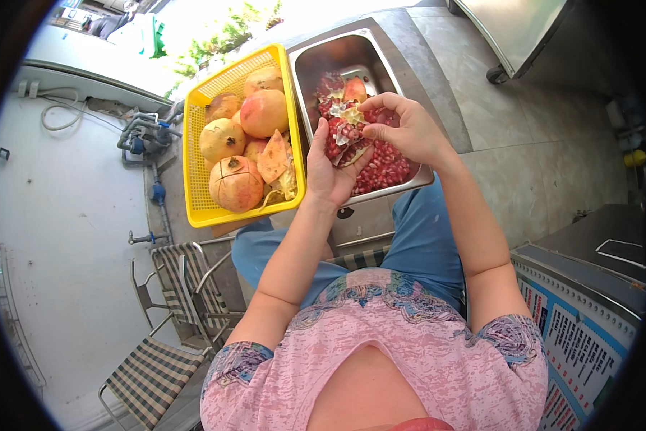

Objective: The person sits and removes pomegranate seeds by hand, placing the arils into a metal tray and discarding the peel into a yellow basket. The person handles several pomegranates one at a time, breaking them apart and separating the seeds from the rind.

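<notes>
My left hand [331, 175] holds a broken piece of pomegranate [344, 132] above a stainless steel pan [422, 180]. At the top of that piece, the thumb and forefinger of my right hand [404, 126] pinch pale pith or membrane. Loose red pomegranate seeds [385, 169] lie in the near part of the pan, with more pomegranate pieces [354, 89] towards its far end. Left of the pan stands a yellow plastic basket [192, 188]. It holds several whole pomegranates, one with a scored skin [235, 184], and torn peel [274, 157] at its right side.
Folding chairs with checked fabric [149, 372] stand at the lower left, near pipes and a valve [158, 191] along the white wall. A metal cabinet on a caster [496, 74] is at the upper right. A printed board [571, 334] stands at the lower right.
</notes>
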Available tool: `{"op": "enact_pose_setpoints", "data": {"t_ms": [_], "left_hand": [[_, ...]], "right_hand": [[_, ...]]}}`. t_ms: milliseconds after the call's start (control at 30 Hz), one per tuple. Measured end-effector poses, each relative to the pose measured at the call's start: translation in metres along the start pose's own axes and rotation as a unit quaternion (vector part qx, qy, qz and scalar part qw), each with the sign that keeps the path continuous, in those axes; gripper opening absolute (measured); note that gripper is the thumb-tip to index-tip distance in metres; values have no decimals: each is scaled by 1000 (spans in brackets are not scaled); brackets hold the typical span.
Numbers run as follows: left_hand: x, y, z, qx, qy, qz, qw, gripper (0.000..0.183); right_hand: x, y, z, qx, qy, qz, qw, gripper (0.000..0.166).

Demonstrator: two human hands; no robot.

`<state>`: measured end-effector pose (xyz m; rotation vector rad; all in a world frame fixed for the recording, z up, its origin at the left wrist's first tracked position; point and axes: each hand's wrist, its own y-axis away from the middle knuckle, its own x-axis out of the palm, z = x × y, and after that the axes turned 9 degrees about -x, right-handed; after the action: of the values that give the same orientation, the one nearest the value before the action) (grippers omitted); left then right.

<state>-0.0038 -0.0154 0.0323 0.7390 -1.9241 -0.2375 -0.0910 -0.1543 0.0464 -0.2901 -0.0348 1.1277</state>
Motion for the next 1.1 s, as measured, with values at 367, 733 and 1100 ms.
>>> {"op": "enact_pose_setpoints", "data": {"t_ms": [367, 733, 1100], "left_hand": [[1, 1, 1, 17, 27, 24, 999, 40], [0, -1, 3, 23, -8, -3, 1000, 35], [0, 1, 3, 44, 1, 10, 999, 41]], "right_hand": [[-4, 4, 1, -110, -45, 15, 993, 29], [12, 4, 4, -60, 78, 3, 995, 18], [-1, 10, -7, -90, 25, -28, 995, 11]]}}
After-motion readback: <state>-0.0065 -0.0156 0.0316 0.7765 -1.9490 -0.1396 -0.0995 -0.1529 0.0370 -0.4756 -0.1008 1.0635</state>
